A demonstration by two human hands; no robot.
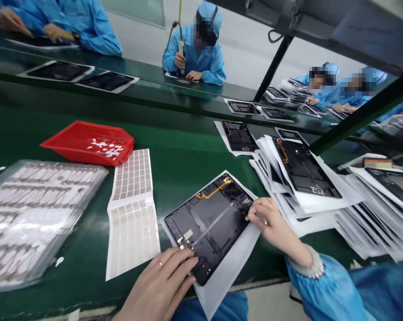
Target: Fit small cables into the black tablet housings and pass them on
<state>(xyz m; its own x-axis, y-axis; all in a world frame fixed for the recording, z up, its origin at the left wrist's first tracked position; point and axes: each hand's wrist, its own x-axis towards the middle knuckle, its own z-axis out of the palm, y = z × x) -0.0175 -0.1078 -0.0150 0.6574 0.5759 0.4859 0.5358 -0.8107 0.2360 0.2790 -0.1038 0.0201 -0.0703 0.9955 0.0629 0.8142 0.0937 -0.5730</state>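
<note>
**Both hands on open housing at near bench edge, right-hand grip unclear**

Black tablet housing (204,214) lies inner side up, at an angle, on a white sheet (231,267); sheet corner overhangs the green bench (184,156). Orange flex cable (214,191) sits along the housing's far part.

Left hand (164,276): fingers extended, close together, not closed round anything; fingertips rest over the near-left edge, by a small circuit board (184,242).

Right hand (271,220): thumb and forefinger nearly together at the right edge, other fingers curled. Can't tell if anything small is pinched between them.

Left of housing: label sheet (131,178) with gray squares, its far end touching the red bin (71,138), which holds white scraps (109,149). Further left, plastic-covered tray (42,217) with rows of small parts.

Right: stack of housings (310,169) interleaved with white sheets. Across the bench, a co-worker (201,58) holds an upright tool (181,47).
</note>
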